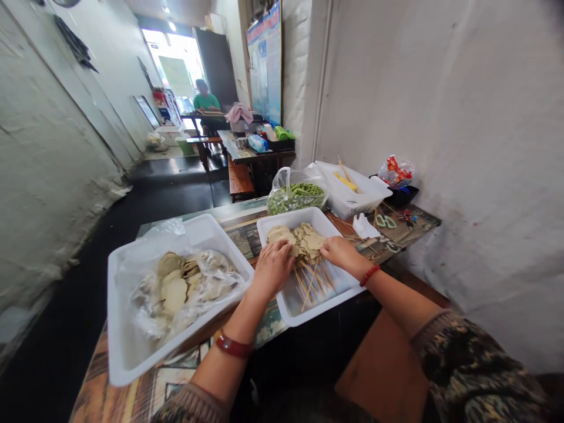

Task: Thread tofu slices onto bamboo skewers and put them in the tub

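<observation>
A white tray [282,311] in front of me holds thin pale slices [308,239] threaded on bamboo skewers [314,279], whose bare ends point toward me. My left hand [274,265] is over the left side of the pile, its fingers bent and closed on the slices at that edge. On the right side my right hand [341,254] pinches the edge of the skewered slices between thumb and fingers. The exact grip of both hands is partly hidden. To the left, a larger white tray [115,311] contains loose slices [174,292] in a clear plastic bag [215,281].
Behind the skewer tray are a bag of green beans [296,198] and a white bin [352,202]. Scissors [385,221], loose skewers and crumpled white plastic [365,227] lie at the right. A wall [440,117] borders the table. A person in green [207,103] sits far back.
</observation>
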Motion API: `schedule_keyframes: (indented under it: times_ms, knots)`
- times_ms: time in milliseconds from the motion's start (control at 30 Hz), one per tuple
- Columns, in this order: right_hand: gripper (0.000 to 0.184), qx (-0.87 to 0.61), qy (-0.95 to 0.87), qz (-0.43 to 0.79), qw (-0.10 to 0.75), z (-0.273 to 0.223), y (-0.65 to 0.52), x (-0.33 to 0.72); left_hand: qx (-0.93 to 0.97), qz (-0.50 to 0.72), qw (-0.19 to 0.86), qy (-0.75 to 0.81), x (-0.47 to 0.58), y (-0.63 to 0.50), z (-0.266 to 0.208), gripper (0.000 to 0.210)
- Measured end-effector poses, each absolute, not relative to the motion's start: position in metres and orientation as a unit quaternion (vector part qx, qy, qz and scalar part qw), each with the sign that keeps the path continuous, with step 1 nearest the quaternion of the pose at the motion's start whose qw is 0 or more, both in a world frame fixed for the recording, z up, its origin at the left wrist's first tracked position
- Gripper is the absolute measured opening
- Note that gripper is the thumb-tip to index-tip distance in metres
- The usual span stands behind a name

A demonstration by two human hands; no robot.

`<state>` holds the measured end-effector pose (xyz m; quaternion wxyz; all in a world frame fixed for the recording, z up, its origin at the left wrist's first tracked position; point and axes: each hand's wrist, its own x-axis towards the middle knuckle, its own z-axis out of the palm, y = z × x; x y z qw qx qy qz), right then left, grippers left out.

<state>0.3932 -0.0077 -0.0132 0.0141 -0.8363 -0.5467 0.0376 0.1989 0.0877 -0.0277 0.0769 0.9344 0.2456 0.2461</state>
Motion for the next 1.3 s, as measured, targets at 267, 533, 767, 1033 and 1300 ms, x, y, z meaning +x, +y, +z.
schedule_keyframes:
  times_ms: [267,533,767,1033,1300]
  knots:
    - [0.030,-0.814,-0.542,-0.079,0.192,0.007,-0.036,0.378,0.914,0.295,0.146,0.238,0.196,0.089,-0.030,0.027]
    - [0.030,-0.725,-0.571,-0.124,0.366,0.012,-0.063,0.319,0.532,0.450,0.683,0.220,0.183,0.074,0.005,0.037]
    - [0.025,-0.635,-0.608,-0.006,0.476,0.003,-0.073,0.280,0.364,0.433,0.808,0.164,0.152,0.052,0.043,0.041]
    - [0.019,-0.627,-0.576,0.150,0.504,-0.007,-0.085,0.262,0.360,0.471,0.779,0.206,0.129,0.046,0.040,0.028]
    - [0.024,-0.628,-0.550,0.173,0.523,-0.007,-0.097,0.240,0.308,0.469,0.806,0.189,0.109,0.036,0.048,0.023]
